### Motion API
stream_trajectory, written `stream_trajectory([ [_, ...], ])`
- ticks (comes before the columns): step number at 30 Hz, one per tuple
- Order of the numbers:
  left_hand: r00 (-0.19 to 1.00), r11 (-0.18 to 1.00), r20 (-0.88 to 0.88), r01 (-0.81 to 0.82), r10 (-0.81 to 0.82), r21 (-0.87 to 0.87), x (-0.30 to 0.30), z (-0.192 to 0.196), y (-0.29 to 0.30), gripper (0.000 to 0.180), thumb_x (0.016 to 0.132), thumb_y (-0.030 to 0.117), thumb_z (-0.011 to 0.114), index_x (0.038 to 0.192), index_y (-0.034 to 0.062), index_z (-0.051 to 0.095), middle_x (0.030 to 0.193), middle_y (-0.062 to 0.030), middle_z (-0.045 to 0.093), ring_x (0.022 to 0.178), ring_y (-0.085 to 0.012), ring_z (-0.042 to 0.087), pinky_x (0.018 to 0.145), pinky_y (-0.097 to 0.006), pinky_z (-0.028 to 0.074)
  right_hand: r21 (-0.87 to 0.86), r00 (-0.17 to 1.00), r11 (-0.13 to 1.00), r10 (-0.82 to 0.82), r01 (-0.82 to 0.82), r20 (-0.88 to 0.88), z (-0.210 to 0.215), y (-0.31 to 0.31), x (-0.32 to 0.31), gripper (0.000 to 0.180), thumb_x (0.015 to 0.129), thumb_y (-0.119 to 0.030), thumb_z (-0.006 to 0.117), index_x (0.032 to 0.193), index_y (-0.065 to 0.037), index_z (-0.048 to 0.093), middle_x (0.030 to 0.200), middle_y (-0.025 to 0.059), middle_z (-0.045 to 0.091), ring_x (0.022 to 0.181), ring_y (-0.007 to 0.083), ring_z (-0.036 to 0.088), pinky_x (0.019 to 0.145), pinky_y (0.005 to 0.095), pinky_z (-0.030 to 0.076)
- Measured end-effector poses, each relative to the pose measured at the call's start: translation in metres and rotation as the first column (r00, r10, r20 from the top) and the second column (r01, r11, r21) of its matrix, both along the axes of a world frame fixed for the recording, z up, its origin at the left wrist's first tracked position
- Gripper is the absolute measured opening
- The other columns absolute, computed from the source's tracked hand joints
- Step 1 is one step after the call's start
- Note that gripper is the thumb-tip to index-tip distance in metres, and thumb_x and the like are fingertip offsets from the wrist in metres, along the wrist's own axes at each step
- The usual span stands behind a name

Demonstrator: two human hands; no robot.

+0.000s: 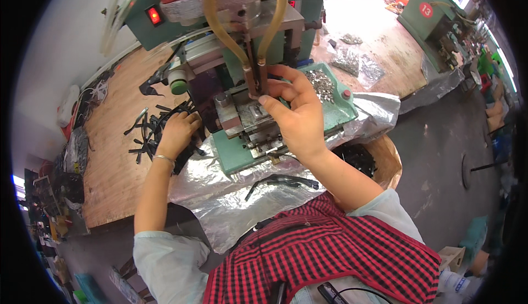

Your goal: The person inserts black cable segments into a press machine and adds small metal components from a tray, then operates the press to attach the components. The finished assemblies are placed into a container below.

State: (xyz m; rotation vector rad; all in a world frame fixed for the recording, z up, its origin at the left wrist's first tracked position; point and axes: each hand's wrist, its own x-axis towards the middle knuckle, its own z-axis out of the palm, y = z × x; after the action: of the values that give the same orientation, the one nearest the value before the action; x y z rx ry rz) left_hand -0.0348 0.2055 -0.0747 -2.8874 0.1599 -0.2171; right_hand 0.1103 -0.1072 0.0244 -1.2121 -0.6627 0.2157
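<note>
My left hand [179, 134] lies on a heap of short black strips [148, 130] on the wooden table, its fingers curled down into them. Whether a strip is caught under the fingertips is hard to see. My right hand [300, 118] is up at the small bench press, with thumb and fingers closed around the lower end of its upright tool [254, 81]. Anything small in that pinch is hidden. Below the tool sits the metal die block [253, 118] on a green base [231, 152]. A few black strips [283, 181] lie on silver foil in front.
Small metal pieces [322, 86] fill a tray at the base's right, beside a red button [346, 94]. A yellowish hose [280, 7] loops above the tool. An open bag [389, 161] with black pieces stands below right. Another green machine [426, 23] is at back right.
</note>
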Motion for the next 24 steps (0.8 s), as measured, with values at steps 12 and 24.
stream_trajectory([
  [12, 0.857, -0.207, 0.138, 0.271, 0.497, -0.94, -0.04, 0.093, -0.173, 0.03, 0.112, 0.023, 0.049, 0.125, -0.0031, 0.057, 0.088, -0.0072, 0.065, 0.075, -0.0107, 0.06, 0.064, -0.022, 0.046, -0.56, 0.868, 0.753, -0.03, 0.345, 0.495, -0.091, -0.083, 0.067, 0.027, 0.094, -0.002, 0.062, 0.119, -0.003, 0.072, 0.111, 0.0147, 0.077, 0.105, 0.0263, 0.074, 0.094, 0.0353, 0.055],
  [24, 0.946, -0.908, -0.315, -0.197, -0.077, -0.369, 0.042, 0.108, -0.219, 0.037, 0.11, 0.024, 0.051, 0.126, -0.0062, 0.064, 0.076, -0.0098, 0.074, 0.043, -0.0089, 0.054, 0.036, -0.019, 0.037, -0.472, 0.941, 0.826, -0.192, 0.308, 0.278, -0.091, -0.093, 0.09, 0.024, 0.093, -0.007, 0.066, 0.116, -0.004, 0.074, 0.102, 0.01, 0.077, 0.096, 0.0202, 0.073, 0.09, 0.0335, 0.055],
])
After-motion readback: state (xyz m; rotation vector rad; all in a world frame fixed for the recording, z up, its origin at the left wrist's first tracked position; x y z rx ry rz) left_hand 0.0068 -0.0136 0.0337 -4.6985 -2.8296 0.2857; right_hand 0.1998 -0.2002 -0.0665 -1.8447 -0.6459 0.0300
